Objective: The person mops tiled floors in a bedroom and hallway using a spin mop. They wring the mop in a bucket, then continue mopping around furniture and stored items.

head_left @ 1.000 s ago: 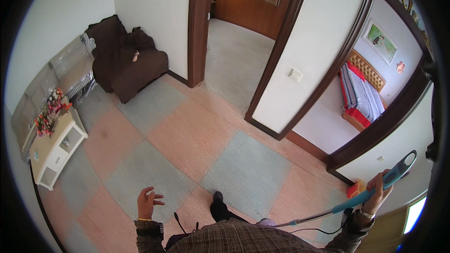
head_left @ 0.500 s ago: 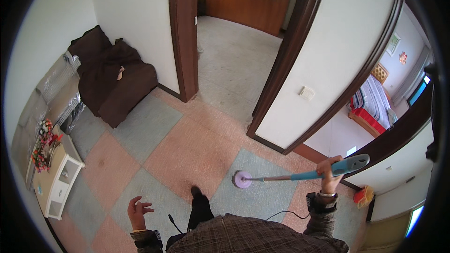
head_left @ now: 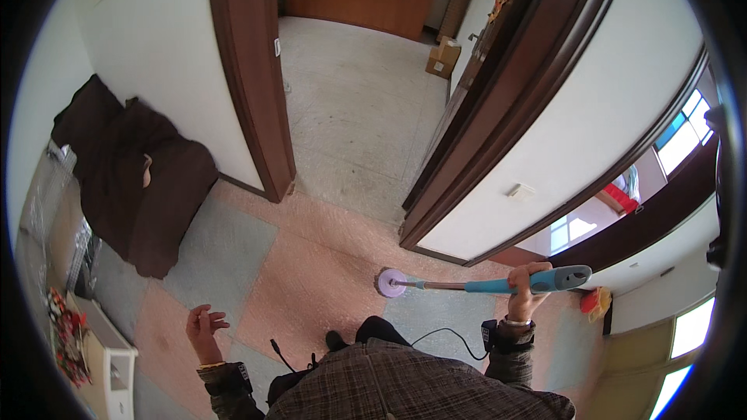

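Note:
My right hand (head_left: pixel 527 289) grips the blue handle of a mop (head_left: pixel 498 286). Its metal shaft runs left to a round lilac head (head_left: pixel 391 282) that hangs over the pink and grey checked floor (head_left: pixel 303 272). My left hand (head_left: pixel 201 329) is raised at the lower left, fingers spread, holding nothing. My dark shoe (head_left: pixel 336 340) shows just below the mop head.
An open doorway (head_left: pixel 350 109) with dark wooden frames leads ahead to a pale-floored room with a cardboard box (head_left: pixel 443 57). A dark brown armchair (head_left: pixel 136 179) stands at the left wall. A white cabinet with flowers (head_left: pixel 74 342) is at lower left. A second doorway (head_left: pixel 607 218) opens right.
The view has swung left and forward toward the doorway. My right hand has brought the mop down and across, its head now in front of me. The left hand stays raised.

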{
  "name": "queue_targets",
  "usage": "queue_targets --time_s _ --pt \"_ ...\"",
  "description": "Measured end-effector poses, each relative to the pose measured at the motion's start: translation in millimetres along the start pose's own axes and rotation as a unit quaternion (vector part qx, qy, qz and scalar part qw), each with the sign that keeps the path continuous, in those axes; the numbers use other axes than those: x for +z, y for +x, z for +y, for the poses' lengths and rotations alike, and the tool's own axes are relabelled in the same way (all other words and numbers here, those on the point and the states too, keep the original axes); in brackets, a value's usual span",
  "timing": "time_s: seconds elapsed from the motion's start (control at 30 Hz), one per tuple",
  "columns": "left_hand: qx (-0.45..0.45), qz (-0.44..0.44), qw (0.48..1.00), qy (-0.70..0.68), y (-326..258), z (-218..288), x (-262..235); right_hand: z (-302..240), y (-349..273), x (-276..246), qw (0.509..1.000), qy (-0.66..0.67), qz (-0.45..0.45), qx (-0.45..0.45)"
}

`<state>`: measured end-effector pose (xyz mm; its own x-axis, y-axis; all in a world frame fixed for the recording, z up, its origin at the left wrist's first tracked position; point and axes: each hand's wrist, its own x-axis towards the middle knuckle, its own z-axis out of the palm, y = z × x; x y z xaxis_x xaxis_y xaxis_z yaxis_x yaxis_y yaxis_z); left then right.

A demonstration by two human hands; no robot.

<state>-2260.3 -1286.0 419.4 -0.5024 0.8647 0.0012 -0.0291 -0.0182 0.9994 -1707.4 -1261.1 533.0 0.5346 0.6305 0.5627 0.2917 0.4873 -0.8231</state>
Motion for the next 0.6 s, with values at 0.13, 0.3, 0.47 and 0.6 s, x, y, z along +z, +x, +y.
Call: queue_targets --time_s 0.13,0.3,0.47,0.6 --pt "-0.034 -0.035 0.999 -0.006 80 -13 44 39 32 58 0.998 0.007 0.069 0.003" --pt "-0.055 -0.053 0.997 -0.003 179 -31 99 109 92 127 0.996 -0.022 0.081 0.035" --pt "-0.063 -0.047 0.997 0.012 271 -11 146 160 172 199 0.996 -0.015 0.076 0.052" --pt "-0.067 -0.017 0.997 0.033 348 -8 188 194 240 258 0.995 -0.008 0.080 0.061"
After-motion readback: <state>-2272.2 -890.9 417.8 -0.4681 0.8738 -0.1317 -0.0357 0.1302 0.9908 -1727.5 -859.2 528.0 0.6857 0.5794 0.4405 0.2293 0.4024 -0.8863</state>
